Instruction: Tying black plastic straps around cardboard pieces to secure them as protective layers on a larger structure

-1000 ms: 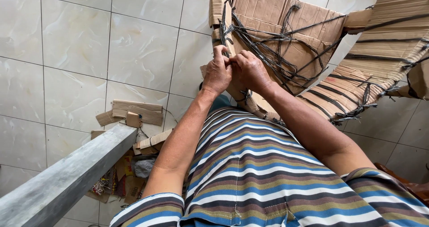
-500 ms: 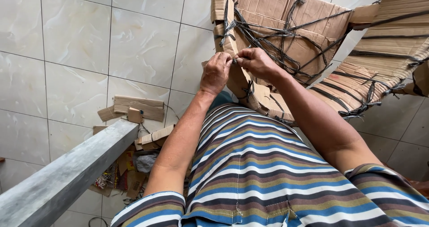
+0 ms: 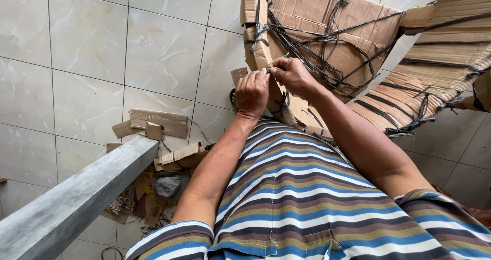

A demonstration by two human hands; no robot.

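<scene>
**Both hands pinch a black strap at the edge of a cardboard bundle**

Nearest the camera is the person's striped shirt (image 3: 302, 203), banded in blue, brown, olive and white, filling the lower middle of the view. Both bare forearms reach up and away from it.

To the left, a grey beam (image 3: 76, 198) slants from the bottom corner toward the centre. Beyond its far end lie cardboard scraps (image 3: 156, 123) on the pale tiled floor (image 3: 87, 40), with a folded piece and some dark litter just beside the beam.

Farther out, the left hand (image 3: 252, 92) is curled narrow, knuckles toward the camera, its fingertips closed at the bundle's near edge. The right hand (image 3: 291, 76) meets it from the right, thumb and fingers pinched together. Between the two sets of fingertips runs a thin black strap (image 3: 269, 69), held by both hands where they touch.

The strap belongs to the bundle (image 3: 327, 29), a stack of flattened brown cardboard standing tilted beyond the hands, criss-crossed with more black straps that are tangled and knotted over its face. To the right, a second bundle (image 3: 440, 50) of layered cardboard, also bound in black straps, leans against the first and reaches the frame's upper right corner.
</scene>
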